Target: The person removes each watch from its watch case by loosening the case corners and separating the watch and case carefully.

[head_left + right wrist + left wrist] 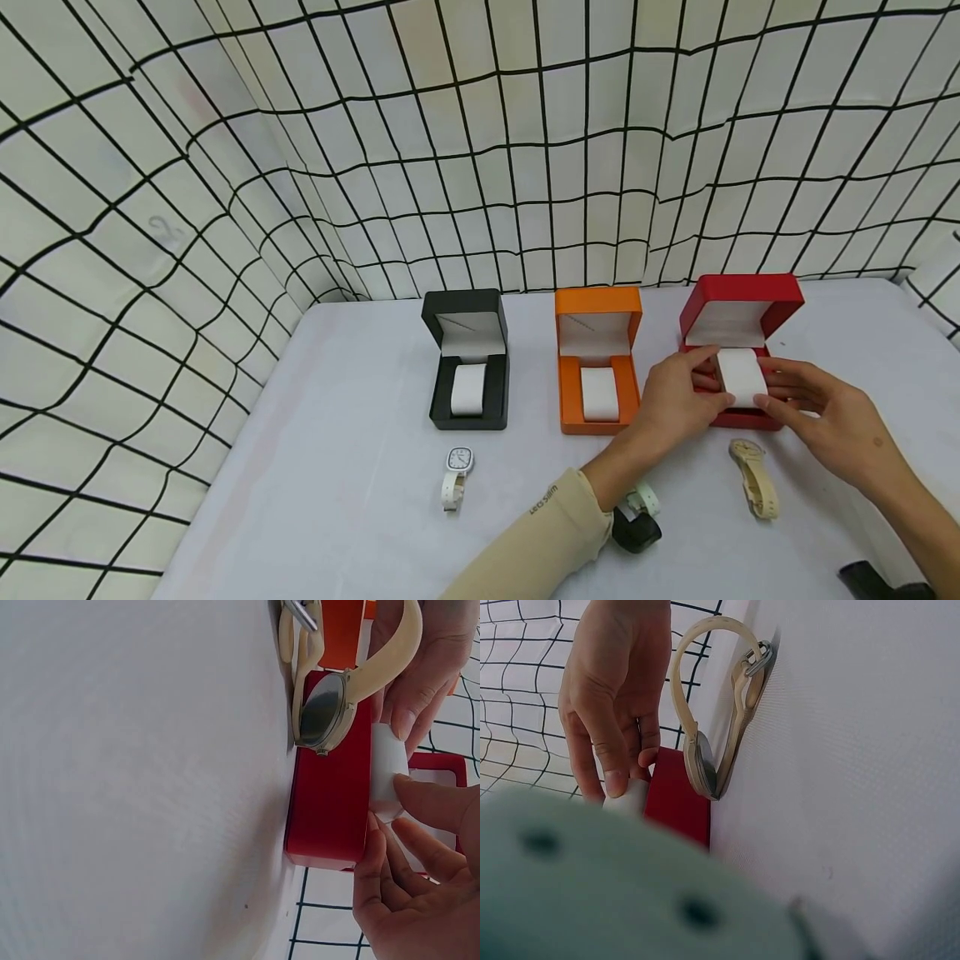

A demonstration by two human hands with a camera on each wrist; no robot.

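A red box stands open at the right of a row of three. Both hands pinch the white pillow in it: my left hand at its left edge, my right hand at its right edge. The right wrist view shows the pillow above the red box's wall, between my right hand's fingers and left hand's fingers. A beige watch lies on the table in front of the box. It also shows in the wrist views as the beige watch and beige watch.
An open black box and an open orange box each hold a white pillow. A white watch lies before the black box. A pale green watch lies under my left forearm. Grid-patterned cloth walls the white table.
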